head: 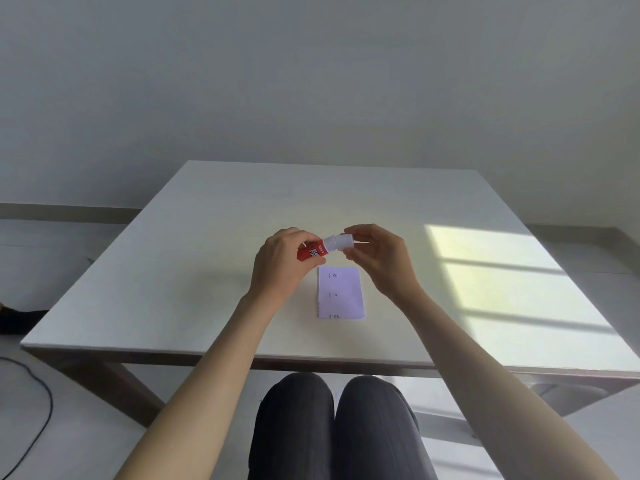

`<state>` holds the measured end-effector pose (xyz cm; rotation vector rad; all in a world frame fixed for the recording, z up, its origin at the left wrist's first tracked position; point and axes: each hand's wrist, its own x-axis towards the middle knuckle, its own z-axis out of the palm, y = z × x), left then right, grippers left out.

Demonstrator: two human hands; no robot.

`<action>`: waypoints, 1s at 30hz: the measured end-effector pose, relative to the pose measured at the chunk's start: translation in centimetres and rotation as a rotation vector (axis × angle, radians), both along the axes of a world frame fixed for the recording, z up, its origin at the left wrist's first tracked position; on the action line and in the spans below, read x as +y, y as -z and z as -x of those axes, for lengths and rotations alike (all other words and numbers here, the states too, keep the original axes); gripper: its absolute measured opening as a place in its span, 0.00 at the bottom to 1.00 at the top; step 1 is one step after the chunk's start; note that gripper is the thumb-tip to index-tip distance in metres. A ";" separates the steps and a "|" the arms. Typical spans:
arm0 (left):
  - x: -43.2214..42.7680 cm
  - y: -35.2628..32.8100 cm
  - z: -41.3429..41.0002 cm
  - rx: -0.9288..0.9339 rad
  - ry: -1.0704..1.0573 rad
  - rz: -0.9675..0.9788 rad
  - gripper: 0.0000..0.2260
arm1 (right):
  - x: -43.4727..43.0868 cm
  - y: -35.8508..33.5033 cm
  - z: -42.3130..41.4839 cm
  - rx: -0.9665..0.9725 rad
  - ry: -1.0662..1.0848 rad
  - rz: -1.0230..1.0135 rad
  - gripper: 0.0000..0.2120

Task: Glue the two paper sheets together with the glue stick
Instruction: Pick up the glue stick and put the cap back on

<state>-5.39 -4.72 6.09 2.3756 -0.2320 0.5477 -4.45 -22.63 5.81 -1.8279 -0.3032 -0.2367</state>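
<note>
i see the paper sheets [340,293], thin, floppy and pale, stacked on the worktop [173,271] just below my grip. above them my left hand [282,263] clenches the glue stick [317,251], a light rigid red barrel; my right hand [375,252] pinches its white cap [344,242], probably half off.

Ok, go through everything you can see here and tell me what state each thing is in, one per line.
Glue stick: held in the air above the table, lying roughly level, red body in the left hand.
Cap: white, at the stick's right end, pinched by the right hand; whether seated or coming off is unclear.
Left hand: closed around the stick.
Right hand: fingers closed on the cap.
Paper sheets: flat on the table, stacked, untouched.
</note>
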 end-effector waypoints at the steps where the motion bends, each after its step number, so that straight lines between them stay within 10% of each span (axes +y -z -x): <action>1: -0.1 0.0 0.1 -0.004 0.004 -0.011 0.11 | 0.0 0.0 0.1 -0.006 -0.005 0.014 0.11; 8: -0.6 0.0 0.5 -0.044 0.020 -0.112 0.09 | 0.3 -0.6 0.0 0.007 -0.027 0.256 0.05; 11: -0.8 0.1 0.7 -0.022 0.019 -0.126 0.09 | 0.4 -0.7 -0.3 0.018 0.118 0.585 0.23; 17: -0.6 -0.2 0.4 -0.040 0.004 -0.130 0.09 | 0.1 -0.6 -0.1 -0.003 -0.100 0.367 0.10; 21: -0.8 0.1 0.6 -0.031 0.012 -0.151 0.09 | 0.3 -0.3 -0.7 0.067 0.074 0.559 0.25; 27: -0.6 0.1 0.4 -0.033 0.002 -0.149 0.09 | -0.2 -0.3 -0.4 -0.017 -0.097 0.420 0.06; 30: -0.7 0.3 0.6 -0.031 0.015 -0.154 0.09 | 0.2 -0.4 -0.9 0.051 0.054 0.574 0.24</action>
